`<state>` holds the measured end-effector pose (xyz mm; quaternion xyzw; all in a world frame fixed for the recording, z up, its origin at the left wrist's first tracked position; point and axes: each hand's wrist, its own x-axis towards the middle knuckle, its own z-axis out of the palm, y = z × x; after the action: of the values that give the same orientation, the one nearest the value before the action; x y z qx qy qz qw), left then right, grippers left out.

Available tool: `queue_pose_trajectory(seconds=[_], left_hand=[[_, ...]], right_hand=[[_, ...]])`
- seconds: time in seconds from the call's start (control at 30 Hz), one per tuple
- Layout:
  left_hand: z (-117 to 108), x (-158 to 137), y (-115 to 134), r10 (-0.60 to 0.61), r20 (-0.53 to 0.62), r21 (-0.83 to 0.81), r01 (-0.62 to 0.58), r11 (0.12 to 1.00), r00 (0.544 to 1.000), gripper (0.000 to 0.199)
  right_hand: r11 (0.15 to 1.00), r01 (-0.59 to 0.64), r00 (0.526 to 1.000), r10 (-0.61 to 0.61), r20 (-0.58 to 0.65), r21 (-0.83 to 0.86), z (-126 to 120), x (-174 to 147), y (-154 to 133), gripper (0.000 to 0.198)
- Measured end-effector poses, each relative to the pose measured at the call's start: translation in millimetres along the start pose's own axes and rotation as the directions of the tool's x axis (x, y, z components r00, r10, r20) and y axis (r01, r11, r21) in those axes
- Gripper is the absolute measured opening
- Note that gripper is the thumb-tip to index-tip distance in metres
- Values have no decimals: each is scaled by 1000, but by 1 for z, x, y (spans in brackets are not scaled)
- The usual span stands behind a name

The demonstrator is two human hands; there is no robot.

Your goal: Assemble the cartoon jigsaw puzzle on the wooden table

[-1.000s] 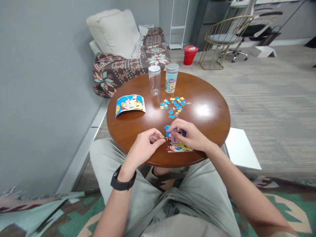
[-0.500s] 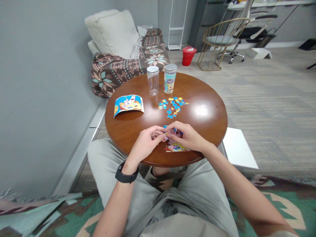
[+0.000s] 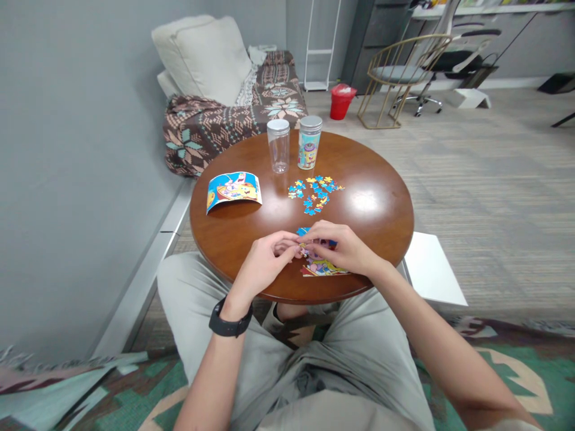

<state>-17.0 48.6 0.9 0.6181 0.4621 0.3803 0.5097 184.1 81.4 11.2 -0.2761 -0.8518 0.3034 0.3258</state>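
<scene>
A partly joined jigsaw puzzle [image 3: 326,269] lies near the front edge of the round wooden table, in yellow, pink, red and blue. My left hand [image 3: 268,256] is at its left edge, fingers curled and thumb closed on a small puzzle piece [image 3: 303,250]. Over the top of the puzzle arches my right hand [image 3: 344,246], its fingertips meeting the same piece and covering part of the picture. Beyond my hands, several loose puzzle pieces [image 3: 317,194], mostly blue and yellow, are scattered. A curved picture sheet [image 3: 234,189] stands to the left of them.
At the back of the table [image 3: 381,209] stand a clear jar [image 3: 279,149] and a printed jar [image 3: 309,146], both with silver lids. A draped sofa [image 3: 233,120], a red bin [image 3: 342,102] and a gold wire chair [image 3: 398,75] are farther off. A wall runs along the left.
My right fingers have shifted very slightly at the puzzle's left edge, and the small piece shows a bit more between the fingertips. The loose pieces, sheet and jars stay put.
</scene>
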Motion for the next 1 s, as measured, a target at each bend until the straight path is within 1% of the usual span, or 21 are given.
queue_pose_trajectory(seconds=[0.13,0.23,0.3,0.5,0.67,1.0], left_hand=[[0,0,-1,-5,-17,-5,4,1000,1000,26],[0,-1,0,-1,-39,-8,1,1000,999,23],[0,-1,0,6,-49,-18,-7,1000,999,21],[0,0,0,2,-75,-44,-5,999,997,22],[0,0,-1,-7,-74,-78,1,997,997,26],[1,0,-4,18,-76,-94,-25,995,997,23]], right_hand=[[998,-63,998,62,-10,-11,0,-1,-1,18],[993,-118,993,118,-15,2,0,-2,-1,17],[991,-131,991,132,-15,9,0,-2,-1,17],[996,-91,996,91,-4,-2,0,-2,-3,17],[998,-45,999,45,18,-43,1,-2,0,23],[1000,-7,999,8,46,-10,2,-4,3,28]])
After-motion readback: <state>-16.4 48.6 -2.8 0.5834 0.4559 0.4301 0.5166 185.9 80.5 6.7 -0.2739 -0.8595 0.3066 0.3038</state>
